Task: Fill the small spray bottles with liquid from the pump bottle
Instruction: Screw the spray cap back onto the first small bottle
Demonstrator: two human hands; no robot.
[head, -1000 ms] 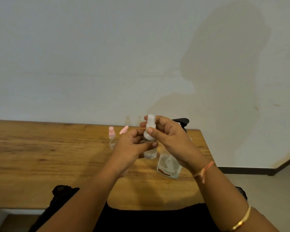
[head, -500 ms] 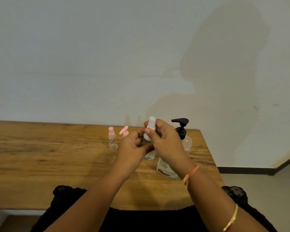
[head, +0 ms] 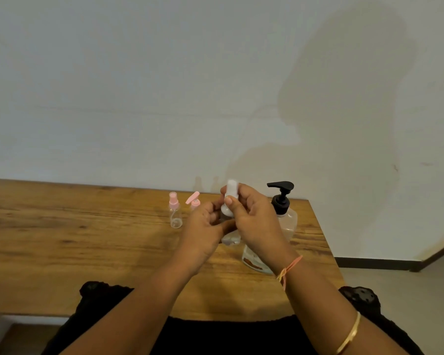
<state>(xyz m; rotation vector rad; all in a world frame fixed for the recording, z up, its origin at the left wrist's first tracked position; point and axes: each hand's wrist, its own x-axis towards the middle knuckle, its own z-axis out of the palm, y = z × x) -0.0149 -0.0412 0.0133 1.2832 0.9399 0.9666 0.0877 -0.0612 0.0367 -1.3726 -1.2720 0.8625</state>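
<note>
Pump bottle (head: pixel 287 221) stands half hidden behind hands (head: pixel 256 226)

A clear white-capped spray bottle (head: pixel 231 198) is held upright near the far right corner of the tabletop (head: pixel 62 239), with the clear, black-headed pump bottle (head: pixel 288 222) standing just right of it and, to its left along the far edge, an upright pink-capped spray bottle (head: pixel 175 213) and a pink flip-top bottle (head: pixel 195 201).

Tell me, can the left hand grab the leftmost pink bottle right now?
Probably not yet. The left hand is holding the white-capped bottle, so it's busy; the leftmost pink bottle stands uncovered on the table nearby.
</note>
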